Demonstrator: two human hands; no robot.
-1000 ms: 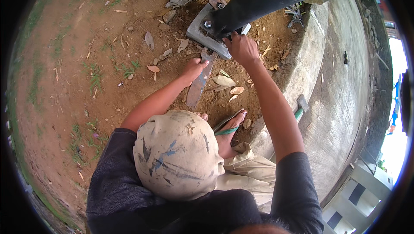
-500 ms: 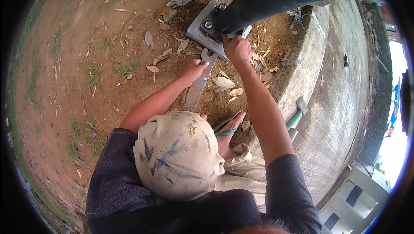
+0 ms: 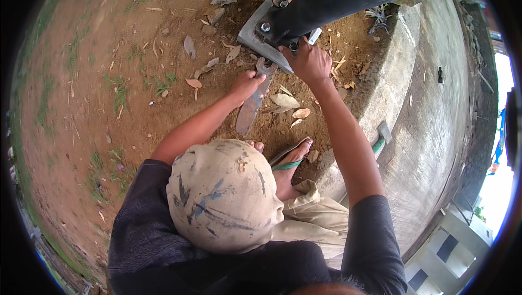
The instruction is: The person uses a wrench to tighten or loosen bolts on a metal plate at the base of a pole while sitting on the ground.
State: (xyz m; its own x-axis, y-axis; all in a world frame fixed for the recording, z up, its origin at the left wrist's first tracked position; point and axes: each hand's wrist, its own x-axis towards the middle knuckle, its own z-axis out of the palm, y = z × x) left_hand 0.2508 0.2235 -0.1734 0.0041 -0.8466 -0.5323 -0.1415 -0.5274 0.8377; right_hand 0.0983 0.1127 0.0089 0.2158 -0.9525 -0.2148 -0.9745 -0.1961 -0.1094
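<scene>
Two bare arms reach forward, left slanting up to the right, right extended up and left. Left hand [image 3: 247, 84] closed, gripping a flat, rust-stained grey metal wrench [image 3: 250, 111] near its forked head, which sits by the near edge of a grey square metal base plate [image 3: 249, 34]. Right hand [image 3: 311, 66] bent at the wrist, fingers curled, thumb and index around a dark metal bolt [image 3: 294, 46] at the foot of a thick black round pole [image 3: 348, 1]; can't tell if pinching it.
</scene>
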